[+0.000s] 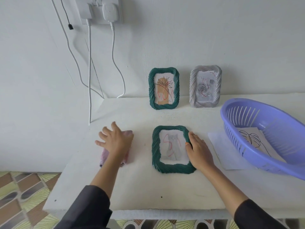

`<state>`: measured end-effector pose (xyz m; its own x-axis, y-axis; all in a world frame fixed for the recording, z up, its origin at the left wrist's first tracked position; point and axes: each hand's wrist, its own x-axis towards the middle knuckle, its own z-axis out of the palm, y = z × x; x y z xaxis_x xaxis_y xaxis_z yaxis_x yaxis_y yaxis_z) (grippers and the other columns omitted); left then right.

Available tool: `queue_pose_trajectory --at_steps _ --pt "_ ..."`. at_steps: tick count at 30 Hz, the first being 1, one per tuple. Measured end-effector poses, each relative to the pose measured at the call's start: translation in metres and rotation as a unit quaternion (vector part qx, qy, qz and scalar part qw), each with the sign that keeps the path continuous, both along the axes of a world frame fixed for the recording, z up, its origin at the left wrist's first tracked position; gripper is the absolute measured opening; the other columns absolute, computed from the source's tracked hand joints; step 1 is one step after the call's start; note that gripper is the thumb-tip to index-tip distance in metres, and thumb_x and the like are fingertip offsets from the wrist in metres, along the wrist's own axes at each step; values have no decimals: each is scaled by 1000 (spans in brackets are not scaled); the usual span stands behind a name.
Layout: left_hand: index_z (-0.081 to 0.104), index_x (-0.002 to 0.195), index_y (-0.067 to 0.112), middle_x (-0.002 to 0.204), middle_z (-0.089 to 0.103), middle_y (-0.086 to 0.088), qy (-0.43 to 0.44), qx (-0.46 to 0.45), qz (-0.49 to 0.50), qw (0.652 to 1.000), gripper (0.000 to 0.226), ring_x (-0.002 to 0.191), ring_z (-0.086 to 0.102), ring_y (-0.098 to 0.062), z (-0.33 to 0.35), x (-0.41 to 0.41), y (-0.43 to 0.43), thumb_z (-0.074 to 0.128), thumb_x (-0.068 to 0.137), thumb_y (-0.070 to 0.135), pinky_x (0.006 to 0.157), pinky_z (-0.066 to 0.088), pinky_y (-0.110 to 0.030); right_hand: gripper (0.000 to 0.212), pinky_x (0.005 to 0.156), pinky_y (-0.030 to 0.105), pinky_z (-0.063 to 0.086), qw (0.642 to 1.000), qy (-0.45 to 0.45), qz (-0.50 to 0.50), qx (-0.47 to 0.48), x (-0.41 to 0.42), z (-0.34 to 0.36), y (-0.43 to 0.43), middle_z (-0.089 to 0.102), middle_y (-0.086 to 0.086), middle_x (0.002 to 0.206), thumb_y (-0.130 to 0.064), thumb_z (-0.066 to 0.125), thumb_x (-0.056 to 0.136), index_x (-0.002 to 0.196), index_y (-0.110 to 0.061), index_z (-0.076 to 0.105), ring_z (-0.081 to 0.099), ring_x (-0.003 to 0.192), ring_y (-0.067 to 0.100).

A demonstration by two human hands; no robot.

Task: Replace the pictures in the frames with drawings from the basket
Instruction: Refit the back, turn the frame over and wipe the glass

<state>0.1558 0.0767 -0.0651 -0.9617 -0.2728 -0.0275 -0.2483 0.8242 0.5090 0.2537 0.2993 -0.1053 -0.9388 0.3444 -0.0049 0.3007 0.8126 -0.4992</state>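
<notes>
A green frame (171,167) lies flat on the white table (148,192), face up, showing a grey cat picture with red scribbles. My right hand (199,152) rests on its right edge, thumb curled over the rim. My left hand (115,141) lies with spread fingers on a pink cloth (105,157) to the frame's left. Against the wall stand another green frame (163,88) with a flower picture and a grey frame (205,86) with a rose picture. At the right, a purple basket (247,152) holds a leaf line drawing (254,138).
A white sheet of paper (221,146) lies partly under the basket's left side. White charger cables (90,71) hang from a wall socket at the back left. The table's left and front edges drop to a patterned floor (19,192).
</notes>
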Motion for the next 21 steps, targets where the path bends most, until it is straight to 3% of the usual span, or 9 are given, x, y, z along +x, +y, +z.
queue_pose_trajectory --at_steps 3,7,13,16,18,21 --pt "19 141 20 141 28 -14 -112 -11 -10 994 88 132 24 -34 -4 -1 -12 62 72 53 108 17 -53 51 118 28 4 1000 -2 -2 -1 0 -1 0 13 0 157 -22 26 99 148 -12 14 11 145 11" --pt "27 135 16 132 34 -13 -102 -22 -29 994 76 125 32 -34 -4 1 -13 63 75 43 99 31 -44 52 118 28 4 1000 -3 -1 -5 0 -1 -1 13 0 157 -23 27 99 148 -12 14 11 145 11" --pt "37 130 10 128 33 -13 -110 60 -53 991 62 116 46 -38 3 1 -19 58 79 37 89 39 -38 54 120 33 10 997 3 -8 -75 3 7 -1 16 -2 157 -33 31 99 148 -17 16 13 145 13" --pt "36 136 10 135 33 -14 -109 168 -66 978 66 117 47 -35 9 1 -19 55 81 42 87 36 -34 60 120 34 9 986 41 -16 -161 9 19 -2 14 -4 157 -41 36 97 149 -20 15 11 145 12" --pt "36 138 13 138 39 -12 -107 258 -82 957 79 121 46 -30 16 0 -13 59 75 54 97 39 -36 67 119 33 8 977 76 -15 -201 12 30 -5 13 -7 157 -45 42 93 149 -22 13 9 145 10" --pt "42 132 10 129 53 -6 -123 359 -140 915 77 112 53 -26 29 3 9 63 74 56 98 44 -40 79 115 33 15 955 90 9 -284 11 48 -20 16 -10 155 -55 51 85 148 -29 11 15 144 10"
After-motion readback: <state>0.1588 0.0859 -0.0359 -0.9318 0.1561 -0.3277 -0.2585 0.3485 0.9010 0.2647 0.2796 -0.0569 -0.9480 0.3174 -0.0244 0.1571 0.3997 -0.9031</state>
